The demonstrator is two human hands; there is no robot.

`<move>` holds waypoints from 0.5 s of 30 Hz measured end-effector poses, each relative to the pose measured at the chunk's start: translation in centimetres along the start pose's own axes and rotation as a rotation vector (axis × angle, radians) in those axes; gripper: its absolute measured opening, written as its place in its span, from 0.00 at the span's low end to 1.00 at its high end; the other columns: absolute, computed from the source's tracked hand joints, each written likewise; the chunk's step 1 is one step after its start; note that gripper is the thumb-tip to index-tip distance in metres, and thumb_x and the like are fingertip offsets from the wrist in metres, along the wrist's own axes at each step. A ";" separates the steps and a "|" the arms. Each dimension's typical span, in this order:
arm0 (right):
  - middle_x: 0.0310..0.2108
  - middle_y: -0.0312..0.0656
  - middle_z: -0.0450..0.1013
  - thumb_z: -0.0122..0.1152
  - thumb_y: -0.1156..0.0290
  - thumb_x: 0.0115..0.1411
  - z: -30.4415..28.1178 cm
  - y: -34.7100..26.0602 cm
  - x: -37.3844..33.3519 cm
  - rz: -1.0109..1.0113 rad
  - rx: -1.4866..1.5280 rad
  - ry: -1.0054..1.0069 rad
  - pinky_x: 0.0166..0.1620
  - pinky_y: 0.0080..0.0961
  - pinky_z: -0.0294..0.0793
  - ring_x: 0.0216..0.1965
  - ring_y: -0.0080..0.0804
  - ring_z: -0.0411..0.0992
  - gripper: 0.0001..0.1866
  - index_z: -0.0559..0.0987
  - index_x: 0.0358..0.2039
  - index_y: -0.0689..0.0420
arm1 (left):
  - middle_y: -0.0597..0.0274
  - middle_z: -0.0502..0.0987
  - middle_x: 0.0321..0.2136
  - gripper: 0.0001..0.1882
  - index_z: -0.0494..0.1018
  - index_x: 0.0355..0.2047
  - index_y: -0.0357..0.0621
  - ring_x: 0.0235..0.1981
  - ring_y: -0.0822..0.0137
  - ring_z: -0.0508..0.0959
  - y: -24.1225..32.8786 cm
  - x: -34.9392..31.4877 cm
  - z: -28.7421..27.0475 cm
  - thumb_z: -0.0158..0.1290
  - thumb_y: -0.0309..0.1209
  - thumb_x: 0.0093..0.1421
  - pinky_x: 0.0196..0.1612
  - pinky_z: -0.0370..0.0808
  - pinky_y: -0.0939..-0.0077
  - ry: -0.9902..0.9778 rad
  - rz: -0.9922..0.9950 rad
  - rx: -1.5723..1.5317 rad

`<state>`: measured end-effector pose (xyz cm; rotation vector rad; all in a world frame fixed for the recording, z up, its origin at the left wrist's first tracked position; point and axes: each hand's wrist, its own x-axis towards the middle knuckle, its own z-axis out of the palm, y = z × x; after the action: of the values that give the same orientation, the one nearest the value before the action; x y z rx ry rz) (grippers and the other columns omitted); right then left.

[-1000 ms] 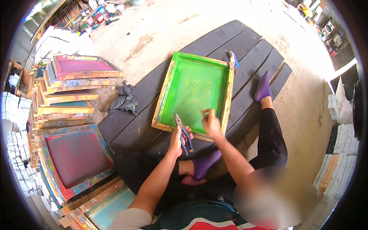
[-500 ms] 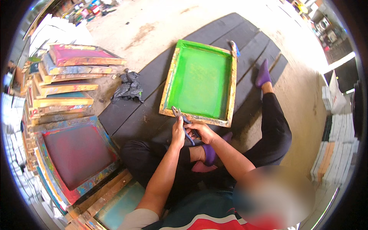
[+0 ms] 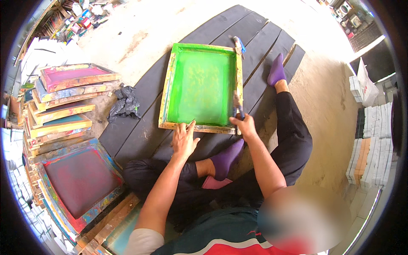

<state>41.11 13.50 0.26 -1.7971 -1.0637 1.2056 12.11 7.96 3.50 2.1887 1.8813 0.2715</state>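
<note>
A wooden screen-printing frame (image 3: 160, 108) with bright green mesh (image 3: 202, 85) lies in front of me on dark boards. My left hand (image 3: 183, 142) is at its near edge with fingers stretched out, the fingertips over the wood, and holds nothing. My right hand (image 3: 246, 127) grips a pair of pliers (image 3: 238, 104) by the handles at the near right corner. The jaws point away from me, over the right side of the frame. Whether they touch the wood, I cannot tell. A blue-handled tool (image 3: 241, 45) lies by the far right corner.
On my left stand stacked printing frames (image 3: 76, 85), with a dark red one (image 3: 83, 180) nearest. Crumpled black plastic (image 3: 124, 103) lies beside the dark boards (image 3: 140, 138). My feet in purple socks (image 3: 277, 72) rest on the boards. White stacks (image 3: 376, 144) stand at the right.
My hands have parted. The left has let go of the pliers and moved to the frame's near edge; the right has carried them to the near right corner. The view has shifted.
</note>
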 end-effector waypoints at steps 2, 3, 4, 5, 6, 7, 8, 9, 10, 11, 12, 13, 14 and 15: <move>0.29 0.44 0.80 0.76 0.64 0.50 -1.9 0.1 2.2 0.057 -0.192 0.107 0.39 0.34 0.75 0.32 0.30 0.77 0.20 0.82 0.39 0.65 | 0.55 0.70 0.49 0.39 0.71 0.62 0.56 0.52 0.55 0.71 0.3 1.1 0.2 0.68 0.50 0.51 0.54 0.71 0.57 -0.087 0.048 0.194; 0.30 0.45 0.80 0.76 0.64 0.50 -2.4 0.3 3.0 0.057 -0.197 0.150 0.39 0.35 0.76 0.33 0.31 0.78 0.20 0.82 0.39 0.65 | 0.55 0.70 0.49 0.37 0.73 0.60 0.55 0.51 0.55 0.71 0.4 1.5 0.6 0.67 0.50 0.51 0.53 0.71 0.58 -0.109 0.042 0.220; 0.32 0.44 0.81 0.76 0.65 0.50 -2.7 0.7 3.8 0.113 -0.215 0.147 0.41 0.35 0.76 0.34 0.32 0.78 0.21 0.82 0.41 0.65 | 0.56 0.70 0.48 0.35 0.74 0.59 0.54 0.51 0.56 0.71 0.3 2.2 1.4 0.67 0.51 0.52 0.53 0.70 0.58 -0.131 0.044 0.248; 0.32 0.44 0.81 0.76 0.66 0.50 -2.9 0.9 4.3 0.107 -0.167 0.125 0.41 0.34 0.76 0.34 0.32 0.78 0.21 0.82 0.41 0.65 | 0.57 0.71 0.48 0.33 0.75 0.57 0.54 0.51 0.56 0.71 0.3 3.1 2.2 0.66 0.51 0.53 0.53 0.70 0.58 -0.150 0.048 0.273; 0.32 0.44 0.81 0.75 0.66 0.50 -2.8 1.3 4.5 0.102 -0.118 0.103 0.42 0.34 0.76 0.34 0.32 0.78 0.21 0.82 0.42 0.65 | 0.61 0.72 0.46 0.28 0.79 0.51 0.52 0.49 0.57 0.72 0.2 3.5 2.8 0.64 0.52 0.53 0.50 0.70 0.59 -0.191 0.062 0.318; 0.33 0.44 0.81 0.75 0.67 0.50 -2.7 1.8 4.9 0.098 -0.068 0.087 0.43 0.34 0.76 0.35 0.32 0.78 0.21 0.82 0.42 0.65 | 0.62 0.73 0.46 0.28 0.80 0.49 0.51 0.49 0.58 0.72 0.0 3.8 3.3 0.64 0.53 0.53 0.50 0.70 0.59 -0.170 0.078 0.323; 0.34 0.44 0.81 0.75 0.68 0.51 -2.0 1.4 4.7 0.112 0.074 0.071 0.44 0.33 0.76 0.36 0.32 0.78 0.21 0.82 0.43 0.65 | 0.63 0.73 0.45 0.27 0.81 0.48 0.51 0.48 0.58 0.72 -0.2 3.5 3.5 0.64 0.53 0.53 0.50 0.70 0.59 -0.154 0.090 0.328; 0.34 0.45 0.81 0.75 0.66 0.51 -1.9 0.9 4.7 0.103 0.024 0.065 0.45 0.33 0.76 0.36 0.33 0.79 0.20 0.83 0.42 0.64 | 0.64 0.73 0.45 0.26 0.82 0.46 0.51 0.48 0.58 0.72 -0.5 3.2 3.7 0.64 0.53 0.53 0.49 0.70 0.59 -0.139 0.103 0.335; 0.34 0.45 0.81 0.75 0.65 0.51 -1.9 -0.2 4.4 0.096 -0.061 0.060 0.45 0.33 0.76 0.36 0.35 0.79 0.20 0.83 0.42 0.63 | 0.65 0.74 0.45 0.27 0.81 0.48 0.52 0.47 0.59 0.73 -0.4 2.8 3.6 0.63 0.54 0.53 0.49 0.70 0.59 -0.105 0.123 0.349; 0.34 0.46 0.81 0.75 0.64 0.51 -2.0 -0.7 4.5 0.090 -0.144 0.054 0.45 0.34 0.76 0.36 0.36 0.79 0.20 0.83 0.42 0.62 | 0.65 0.74 0.45 0.27 0.81 0.48 0.52 0.47 0.59 0.73 -0.3 3.0 3.6 0.63 0.54 0.54 0.49 0.70 0.58 -0.087 0.119 0.359; 0.34 0.46 0.81 0.74 0.64 0.51 -1.9 -0.6 5.0 0.094 -0.135 0.062 0.45 0.34 0.76 0.36 0.37 0.79 0.20 0.83 0.42 0.62 | 0.65 0.74 0.45 0.27 0.81 0.48 0.51 0.47 0.59 0.73 -0.1 3.1 3.6 0.62 0.54 0.54 0.49 0.70 0.58 -0.069 0.115 0.370; 0.34 0.46 0.81 0.74 0.64 0.51 -2.2 -0.6 5.6 0.092 -0.133 0.077 0.45 0.34 0.76 0.36 0.37 0.79 0.20 0.83 0.42 0.62 | 0.65 0.74 0.45 0.27 0.81 0.48 0.51 0.47 0.59 0.73 0.4 3.5 3.7 0.62 0.54 0.54 0.49 0.70 0.58 -0.044 0.113 0.370; 0.33 0.47 0.81 0.74 0.63 0.51 -2.5 -0.7 6.3 0.091 -0.132 0.092 0.45 0.35 0.76 0.36 0.38 0.79 0.20 0.83 0.42 0.61 | 0.65 0.74 0.45 0.27 0.81 0.49 0.52 0.48 0.58 0.72 0.9 3.8 3.6 0.61 0.55 0.55 0.49 0.70 0.58 -0.042 0.102 0.356; 0.33 0.47 0.81 0.74 0.63 0.51 -2.7 -0.8 7.1 0.062 -0.107 0.090 0.45 0.35 0.76 0.36 0.38 0.79 0.21 0.83 0.42 0.62 | 0.65 0.74 0.46 0.27 0.80 0.49 0.52 0.48 0.58 0.72 1.2 4.2 3.5 0.61 0.55 0.55 0.50 0.70 0.57 -0.041 0.090 0.342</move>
<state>45.03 19.93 -0.69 -1.9606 -1.0453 1.1107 14.97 11.68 0.42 2.4785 1.9275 -0.0876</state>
